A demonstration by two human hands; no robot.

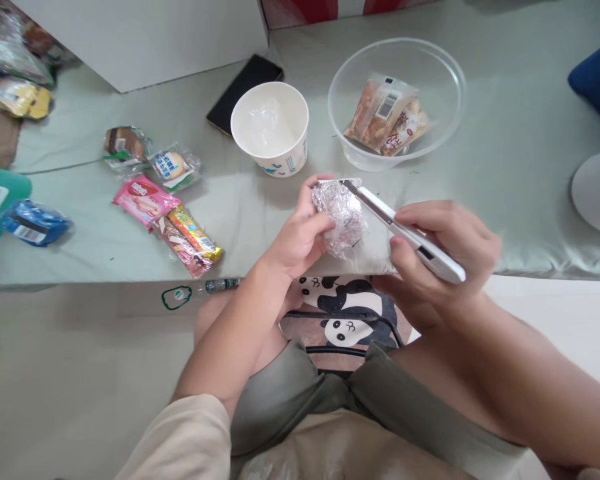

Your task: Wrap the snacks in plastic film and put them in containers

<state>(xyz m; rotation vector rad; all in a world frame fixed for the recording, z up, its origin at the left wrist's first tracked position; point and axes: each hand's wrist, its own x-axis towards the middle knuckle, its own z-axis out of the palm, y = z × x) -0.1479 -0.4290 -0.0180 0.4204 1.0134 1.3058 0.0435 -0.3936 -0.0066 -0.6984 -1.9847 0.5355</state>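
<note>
- Nearest: beige shirt (340,443) and grey-green shorts (275,407), before the front edge of a cloth-covered surface (520,167).
- In left hand (304,233), pinched between thumb and fingers: crumpled clear plastic wrapper (340,227), over the surface by the middle of the front edge; contents too blurred to tell.
- In right hand (447,247), gripped at the handle by thumb and curled fingers: white utility knife (414,240), blade over the wrapper's right side; contact impossible to tell.
- Beyond the wrapper: printed paper cup (283,163), clear film inside.
- Right of cup, towards the far edge: clear plastic bowl (443,77), with snack packets (380,113) inside.
- Left of the middle, towards the front edge: pink wafer packet (143,200), yellow packet (197,237), brown packet (180,250).
- Near the front-left corner: blue packet (35,223).
</note>
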